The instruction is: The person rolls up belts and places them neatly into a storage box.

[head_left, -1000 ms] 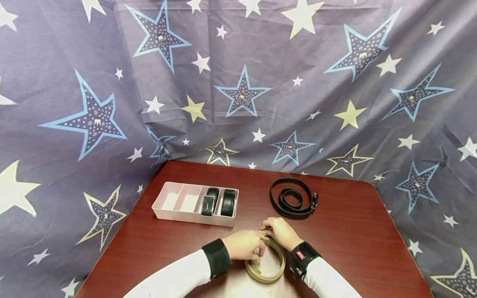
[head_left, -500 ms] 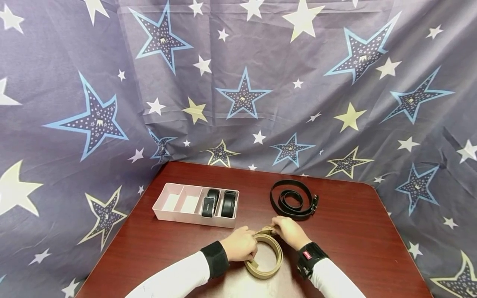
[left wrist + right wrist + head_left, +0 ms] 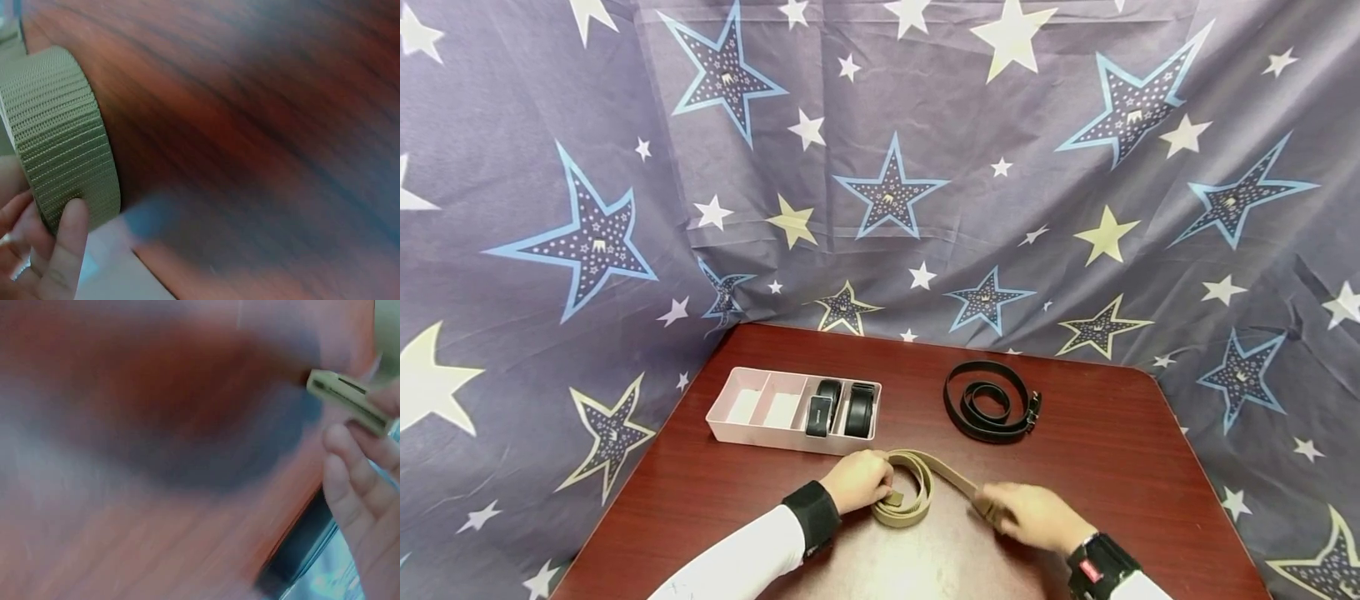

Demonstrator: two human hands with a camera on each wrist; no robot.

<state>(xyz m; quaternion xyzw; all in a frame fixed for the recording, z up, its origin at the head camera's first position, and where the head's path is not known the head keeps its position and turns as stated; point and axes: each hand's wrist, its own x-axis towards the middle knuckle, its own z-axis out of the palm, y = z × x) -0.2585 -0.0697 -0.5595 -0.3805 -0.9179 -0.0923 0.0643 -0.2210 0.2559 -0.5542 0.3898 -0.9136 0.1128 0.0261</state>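
Observation:
A tan webbing belt stands on its edge on the table, partly coiled, with one end drawn out in a strip to the right. My left hand grips the coil's left side; in the left wrist view, fingers press on the ribbed webbing. My right hand holds the drawn-out end. The right wrist view shows a tan buckle-like end piece pinched there, partly covered by fingers.
Behind the left hand stands a pink divided tray; rolled black belts fill its two right compartments. A loosely coiled black belt lies at the back right. A star-patterned cloth hangs behind the table.
My right hand has moved right and toward the front, pulling the belt's end away from the coil. The coil and my left hand have shifted slightly left.

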